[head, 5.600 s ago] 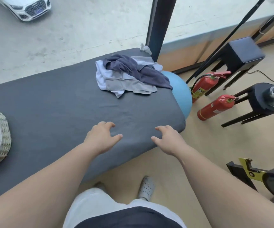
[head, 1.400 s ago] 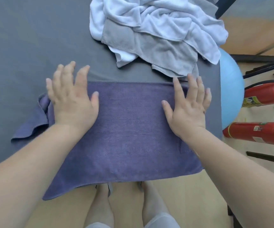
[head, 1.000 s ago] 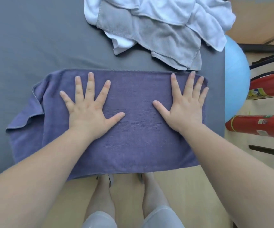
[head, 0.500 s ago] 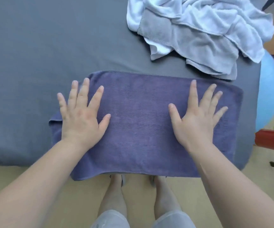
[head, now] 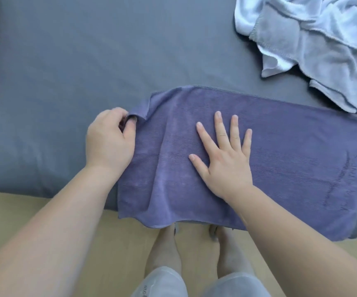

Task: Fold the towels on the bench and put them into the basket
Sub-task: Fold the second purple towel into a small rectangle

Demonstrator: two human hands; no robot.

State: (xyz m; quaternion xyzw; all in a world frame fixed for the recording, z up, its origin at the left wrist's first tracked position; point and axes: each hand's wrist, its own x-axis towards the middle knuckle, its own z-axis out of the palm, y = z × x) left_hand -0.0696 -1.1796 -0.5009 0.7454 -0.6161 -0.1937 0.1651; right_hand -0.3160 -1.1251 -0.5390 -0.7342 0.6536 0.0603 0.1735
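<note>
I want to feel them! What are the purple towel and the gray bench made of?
The purple towel looks like soft, matte microfibre or terry cloth: fine ribbed lines run across it and it drapes limply over the edge. The bench seems covered in smooth, matte gray fabric, judging by its faint creases; what lies underneath is hidden.

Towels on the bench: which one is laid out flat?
The purple towel, spread along the near edge, right hand flat on it, left hand pinching its left corner. The white towel and grey towel lie crumpled far right.
</note>
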